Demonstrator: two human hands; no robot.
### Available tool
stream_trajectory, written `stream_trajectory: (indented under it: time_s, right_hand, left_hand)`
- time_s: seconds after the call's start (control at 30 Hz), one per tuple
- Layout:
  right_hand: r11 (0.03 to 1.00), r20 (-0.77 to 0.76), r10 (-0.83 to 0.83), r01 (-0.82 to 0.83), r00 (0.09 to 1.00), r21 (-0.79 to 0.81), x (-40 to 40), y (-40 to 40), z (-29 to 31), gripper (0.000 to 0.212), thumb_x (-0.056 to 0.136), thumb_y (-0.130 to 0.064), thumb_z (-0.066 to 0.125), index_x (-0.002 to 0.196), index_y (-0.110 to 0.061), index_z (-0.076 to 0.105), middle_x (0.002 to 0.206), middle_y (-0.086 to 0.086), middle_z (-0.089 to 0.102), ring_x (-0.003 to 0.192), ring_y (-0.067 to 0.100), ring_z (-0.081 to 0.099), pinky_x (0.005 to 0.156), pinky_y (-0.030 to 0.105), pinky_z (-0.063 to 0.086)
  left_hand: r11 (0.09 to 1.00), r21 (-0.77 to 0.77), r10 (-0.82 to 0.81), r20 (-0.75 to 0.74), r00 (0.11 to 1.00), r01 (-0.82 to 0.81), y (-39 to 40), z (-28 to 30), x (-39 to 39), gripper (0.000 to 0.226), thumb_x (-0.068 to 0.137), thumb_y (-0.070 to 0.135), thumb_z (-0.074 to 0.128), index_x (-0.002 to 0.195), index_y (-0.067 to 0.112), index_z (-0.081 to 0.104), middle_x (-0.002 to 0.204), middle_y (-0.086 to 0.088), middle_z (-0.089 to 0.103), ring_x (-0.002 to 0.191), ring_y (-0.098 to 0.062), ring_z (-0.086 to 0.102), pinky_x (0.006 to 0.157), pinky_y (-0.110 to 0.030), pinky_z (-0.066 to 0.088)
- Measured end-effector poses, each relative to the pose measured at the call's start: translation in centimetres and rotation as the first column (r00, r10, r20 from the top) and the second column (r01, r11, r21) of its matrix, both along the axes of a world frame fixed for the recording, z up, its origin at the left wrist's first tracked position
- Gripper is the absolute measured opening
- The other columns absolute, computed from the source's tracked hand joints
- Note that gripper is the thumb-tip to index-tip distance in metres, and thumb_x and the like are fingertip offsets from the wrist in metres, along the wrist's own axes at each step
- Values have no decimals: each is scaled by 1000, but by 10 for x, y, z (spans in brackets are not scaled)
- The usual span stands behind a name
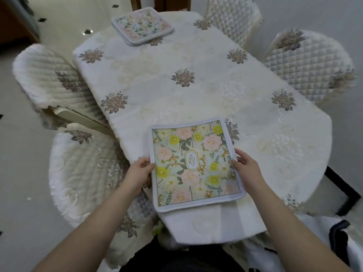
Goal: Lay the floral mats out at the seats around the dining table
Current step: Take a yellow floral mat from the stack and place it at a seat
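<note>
Both hands hold one floral mat [196,165] at the near end of the dining table [176,79]. The left hand [139,169] pinches the mat's left edge, thumb on top and fingers curled beneath. The right hand [245,165] grips the right edge in the same manner, with the fingertips resting on the printed face. The mat lies flat or nearly flat on the embroidered tablecloth [216,61]; whether it rests fully on the cloth cannot be told. Its near edge slightly overhangs the table's near edge.

Step in hand, as judged: placement and squaring of the mat at the near seat. The mat sits slightly rotated relative to the table edge.

A stack of further mats [142,26] lies at the far end of the table, well apart from the hands. Four covered chairs stand around the table: two on the left [53,81] [84,173] and two on the right [231,16] [310,65]. No mat lies before any of them.

Next move, as judged:
1. Align the held mat with the table edge and release it.
2. Go round to the far stack; it looks beyond reach from this position.
3. Lift one mat only off the top, so the rest stay put.
4. Set it before an unserved chair.
</note>
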State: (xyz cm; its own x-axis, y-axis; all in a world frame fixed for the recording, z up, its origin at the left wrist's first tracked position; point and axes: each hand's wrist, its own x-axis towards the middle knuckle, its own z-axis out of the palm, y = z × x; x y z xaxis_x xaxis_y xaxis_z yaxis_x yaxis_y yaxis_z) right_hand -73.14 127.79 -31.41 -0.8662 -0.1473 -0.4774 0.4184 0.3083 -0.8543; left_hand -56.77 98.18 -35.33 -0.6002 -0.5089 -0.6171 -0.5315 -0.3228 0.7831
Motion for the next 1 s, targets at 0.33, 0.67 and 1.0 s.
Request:
stream_trajectory:
  time_s: [0.33,0.67,1.0]
  right_hand:
    - [956,-44,291,-288,956,57,-82,-17,-16,38,94,-6,59,130,-17,58,118,10,65,109,26,62,91,40,51]
    - [892,-105,443,-426,890,154,-110,-44,-44,40,96,-5,51,134,-15,57,122,4,66,113,18,61,85,22,48]
    - [897,-157,421,-385,893,215,-115,-47,-58,38,96,-7,53,131,-17,60,117,4,68,109,18,63,83,24,45]
  left_hand:
    - [976,-90,200,26,980,-197,29,-2,-4,12,93,9,63,103,10,70,85,-7,71,66,-18,66,49,-22,48]
    - [934,-304,236,122,964,-190,30,-10,-10,8,88,15,71,91,16,64,76,-8,64,66,-26,63,46,-30,47]
    - [924,-364,189,179,965,-113,32,-15,-12,15,86,15,74,94,6,66,84,-13,70,68,-23,70,48,-17,50]
